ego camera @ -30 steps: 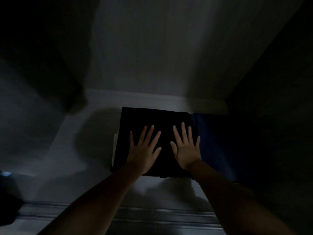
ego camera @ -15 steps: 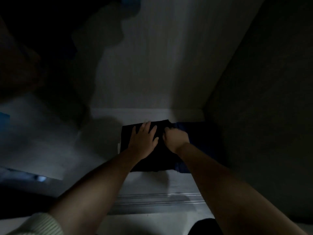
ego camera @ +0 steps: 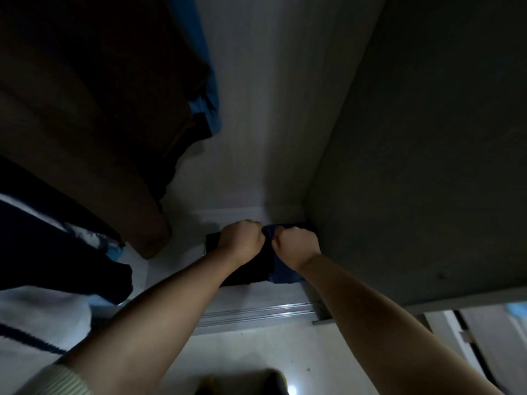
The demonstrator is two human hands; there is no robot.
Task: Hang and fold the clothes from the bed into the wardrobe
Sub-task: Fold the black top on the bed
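While both my hands curl into the folded stack, the fold is what I stand to lose.

My left hand (ego camera: 242,240) grips the black folded garment (ego camera: 251,269) and my right hand (ego camera: 296,243) pinches the blue folded garment (ego camera: 285,273), both on the wardrobe floor (ego camera: 256,297) in its back right corner. Tugging unevenly could drag the layers apart, and my arms could snag the brown hanging garment (ego camera: 85,124) to the left.

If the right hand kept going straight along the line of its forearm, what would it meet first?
Probably the wardrobe's back wall. The right hand rests on the folded blue garment on the wardrobe floor, with only a short strip of floor beyond it, though depth is unclear in the dark.
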